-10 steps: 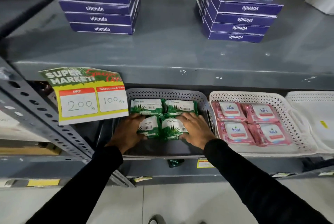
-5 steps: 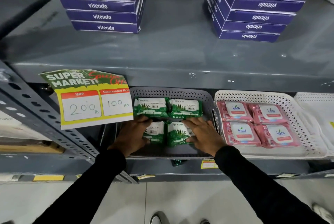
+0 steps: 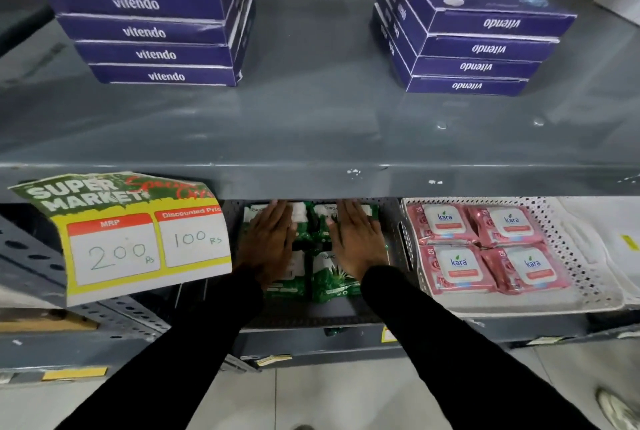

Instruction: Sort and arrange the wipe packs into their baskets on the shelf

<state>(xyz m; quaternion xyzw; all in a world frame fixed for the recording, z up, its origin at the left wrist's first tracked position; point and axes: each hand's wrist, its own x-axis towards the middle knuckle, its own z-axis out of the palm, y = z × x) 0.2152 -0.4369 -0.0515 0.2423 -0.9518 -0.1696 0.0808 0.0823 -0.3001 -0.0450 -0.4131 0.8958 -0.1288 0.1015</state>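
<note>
Hands flat on green packs in grey basket

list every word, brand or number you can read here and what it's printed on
"vitendo": left stack of purple boxes
"vitendo", upside down: right stack of purple boxes
"SUPER MARKET", "MRP", "200 Rs", "Discounted Pric", "100 Rs": price sign
"kara", "25": pink wipe packs
"ORIG", cut off: green wipe packs
Too blurred: red script on the sign, yellow shelf tags
</note>
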